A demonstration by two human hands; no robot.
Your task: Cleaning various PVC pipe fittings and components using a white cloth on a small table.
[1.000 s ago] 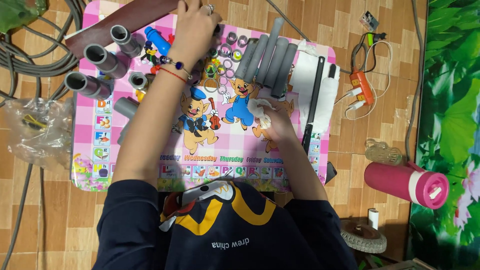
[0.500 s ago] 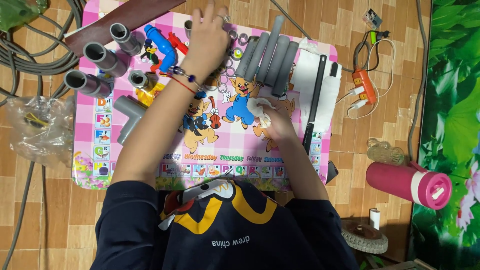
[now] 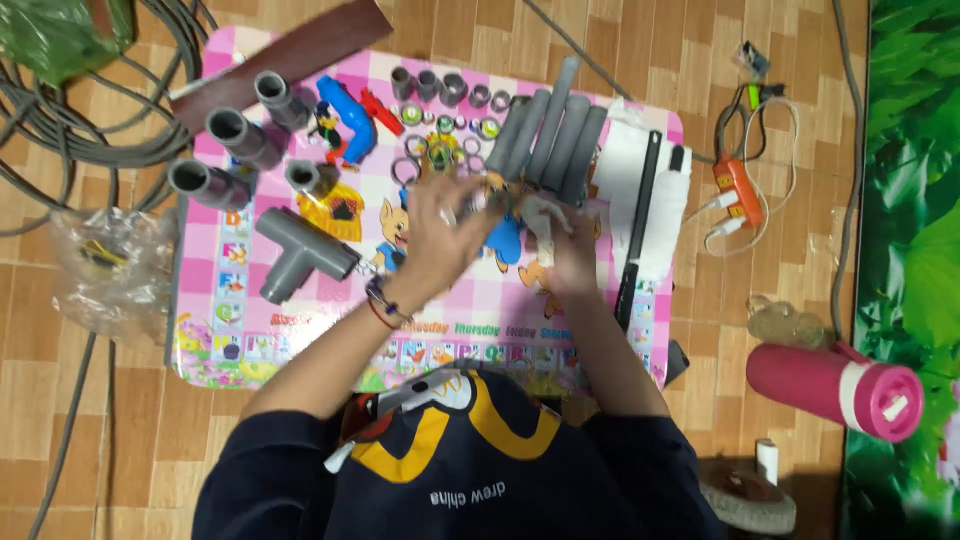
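Observation:
My left hand (image 3: pixel 448 228), with a ring and a red bracelet, is blurred over the middle of the pink cartoon mat (image 3: pixel 300 330). Its fingertips meet my right hand (image 3: pixel 568 255). That hand is closed on a small white wad (image 3: pixel 540 212), perhaps tape or cloth. Whether the left fingers pinch anything is lost in the blur. Just beyond both hands lie a bundle of grey pipes (image 3: pixel 550 135) and several small rings and fittings (image 3: pixel 440 140). A grey tee fitting (image 3: pixel 300 255) rests left of my left hand.
Grey couplings (image 3: pixel 228 130) and a blue and red toy (image 3: pixel 350 120) sit at the mat's far left, under a brown board (image 3: pixel 290 55). A black bar (image 3: pixel 640 230) lies on white cloth (image 3: pixel 625 165). On the floor: orange power strip (image 3: pixel 735 185), pink bottle (image 3: pixel 835 385), plastic bag (image 3: pixel 100 265), cables (image 3: pixel 60 120).
My left hand has drawn back from the small rings at the far edge of the mat to the middle, meeting my right hand. The right hand has barely moved.

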